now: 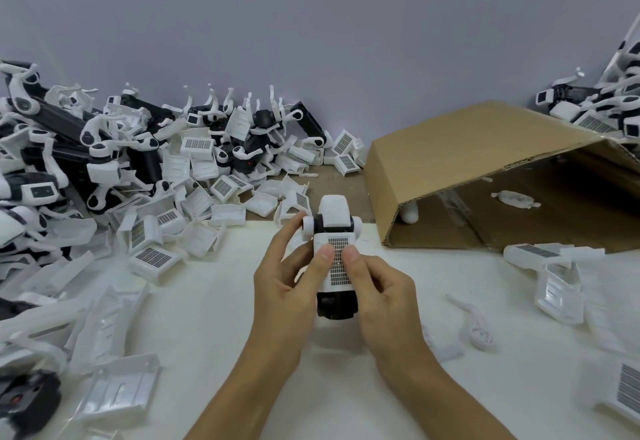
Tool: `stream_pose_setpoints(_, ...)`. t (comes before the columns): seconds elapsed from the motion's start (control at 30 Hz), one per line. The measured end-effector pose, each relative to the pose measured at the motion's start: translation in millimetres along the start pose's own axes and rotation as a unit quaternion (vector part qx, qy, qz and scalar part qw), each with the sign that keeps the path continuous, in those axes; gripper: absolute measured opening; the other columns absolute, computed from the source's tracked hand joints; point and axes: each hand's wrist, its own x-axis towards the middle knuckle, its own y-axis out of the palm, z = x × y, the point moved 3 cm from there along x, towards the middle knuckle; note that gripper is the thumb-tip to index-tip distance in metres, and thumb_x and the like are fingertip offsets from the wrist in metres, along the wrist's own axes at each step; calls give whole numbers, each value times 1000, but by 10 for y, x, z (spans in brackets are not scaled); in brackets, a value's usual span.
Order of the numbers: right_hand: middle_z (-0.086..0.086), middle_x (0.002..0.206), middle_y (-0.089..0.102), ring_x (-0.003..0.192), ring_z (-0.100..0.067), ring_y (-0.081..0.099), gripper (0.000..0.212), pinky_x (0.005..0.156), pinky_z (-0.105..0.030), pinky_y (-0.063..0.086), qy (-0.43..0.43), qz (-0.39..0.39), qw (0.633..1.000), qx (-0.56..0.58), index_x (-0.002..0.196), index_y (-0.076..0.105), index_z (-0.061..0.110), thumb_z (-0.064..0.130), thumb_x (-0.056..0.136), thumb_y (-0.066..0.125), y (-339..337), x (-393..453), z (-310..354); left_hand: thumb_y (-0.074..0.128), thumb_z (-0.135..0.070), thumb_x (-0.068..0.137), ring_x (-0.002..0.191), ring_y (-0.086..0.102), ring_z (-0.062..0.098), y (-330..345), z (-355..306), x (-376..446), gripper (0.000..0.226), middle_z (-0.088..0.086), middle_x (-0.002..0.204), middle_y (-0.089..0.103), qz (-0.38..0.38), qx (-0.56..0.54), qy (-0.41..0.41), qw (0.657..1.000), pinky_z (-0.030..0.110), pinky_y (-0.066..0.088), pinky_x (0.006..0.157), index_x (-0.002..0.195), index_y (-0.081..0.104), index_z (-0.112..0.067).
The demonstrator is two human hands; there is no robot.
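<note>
Both hands are closing round one white-and-black plastic unit with a grey gridded panel point(334, 212). The left hand point(284, 287) is gripping its left flank and the right hand point(381, 297) its right flank and black lower end, with both thumbs pressing side by side on the panel. The unit is sitting at centre over the white tabletop point(214, 318). A brown cardboard box point(467, 148) is lying on its side to the right, and a heap of white and black plastic parts point(138, 169) is spreading along the left.

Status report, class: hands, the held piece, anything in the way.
Left hand, right hand grip solar-panel toy, thumbs on panel. Cardboard box right, parts pile left, both apart.
</note>
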Motion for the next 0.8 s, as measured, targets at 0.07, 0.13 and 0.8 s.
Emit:
stream_pose_setpoints(0.07, -7, 82, 74, 81, -27, 72, 39, 77, -53, 59, -10, -12, 1000, -6, 83, 77, 17, 52, 83, 60, -19, -2, 15, 70, -24, 81, 100, 75, 20, 7, 13, -6, 53, 4, 105, 78, -1, 9, 9, 1000, 24, 59, 73, 131, 58, -33)
stream_pose_setpoints(0.13, -4, 81, 75, 80, -23, 73, 37, 78, -54, 59, -5, -12, 1000, 2, 84, 78, 18, 52, 82, 61, -25, 0, 24, 69, -26, 82, 101, 74, 21, 1, 30, -4, 52, 5, 105, 79, 4, 10, 7, 1000, 25, 59, 73, 133, 57, -32)
stream_pose_setpoints(0.8, 8, 102, 73, 97, -13, 72, 24, 82, -28, 59, -41, 3, 999, -15, 102, 78, 38, 39, 79, 72, -53, -150, 189, 76, -30, 85, 104, 74, 28, -56, 24, 52, 44, 9, 107, 78, 36, -12, -38, 999, 39, 61, 83, 125, 66, -46)
